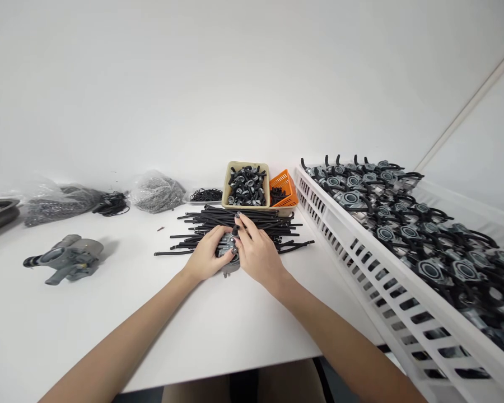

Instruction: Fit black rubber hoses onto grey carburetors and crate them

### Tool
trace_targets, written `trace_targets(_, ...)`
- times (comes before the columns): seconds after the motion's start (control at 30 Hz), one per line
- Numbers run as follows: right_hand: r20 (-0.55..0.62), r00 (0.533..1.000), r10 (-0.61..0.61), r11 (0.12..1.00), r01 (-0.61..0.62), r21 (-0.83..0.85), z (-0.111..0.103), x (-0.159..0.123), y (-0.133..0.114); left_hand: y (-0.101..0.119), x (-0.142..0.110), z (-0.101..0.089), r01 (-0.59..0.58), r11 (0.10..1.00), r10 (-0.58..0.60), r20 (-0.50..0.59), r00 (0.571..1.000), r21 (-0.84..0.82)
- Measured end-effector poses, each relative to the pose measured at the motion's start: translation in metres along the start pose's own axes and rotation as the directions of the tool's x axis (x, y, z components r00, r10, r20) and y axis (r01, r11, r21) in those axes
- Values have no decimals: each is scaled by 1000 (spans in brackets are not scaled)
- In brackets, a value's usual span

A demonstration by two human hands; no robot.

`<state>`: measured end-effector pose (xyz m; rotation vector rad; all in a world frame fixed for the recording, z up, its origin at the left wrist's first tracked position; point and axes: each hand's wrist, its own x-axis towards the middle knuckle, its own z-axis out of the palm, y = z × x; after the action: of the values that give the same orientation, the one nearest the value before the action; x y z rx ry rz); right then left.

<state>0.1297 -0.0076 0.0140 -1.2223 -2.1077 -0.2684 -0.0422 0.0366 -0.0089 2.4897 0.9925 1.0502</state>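
A grey metal carburetor (232,265) is held between both hands over the white table, just in front of a heap of black rubber hoses (210,219). My left hand (209,253) is closed around its left side, thumb across the top. At its upper right, the fingers of my right hand (258,253) pinch a small black rubber cap or fitting (235,229) against the body. Fingers cover much of the carburetor. A second carburetor (73,258) lies alone on the table at the left.
Along the wall stand a cream bin (225,190) of small black-and-grey parts, an orange basket (294,193), a tray of black rings (205,195) and bags of small parts (157,191). A white crate (361,240) full of carburetors with hoses borders the right. A metal tray (8,215) sits far left.
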Motion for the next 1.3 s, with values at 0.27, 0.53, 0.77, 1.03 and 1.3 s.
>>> trace_targets(0.27,43,999,3,1000,-4,10,-3,1,-5,3,0,-3,-3,1000,2,39,999,11)
trace_targets(0.53,69,994,87,996,-84,-43,4,-2,-12,4,-2,0,16,999,-17,16,1000,50)
trace_targets(0.77,27,990,136,984,-138,110,6,-3,-9,9,1,-2,39,998,-40,21,999,42)
trace_targets(1.03,-119,986,115,818,-26,574,8,0,15,6,2,-6,-44,998,40,59,997,55)
trace_targets(1.3,-158,975,154,776,-20,630,8,2,14,2,0,-5,-70,997,68,40,997,39)
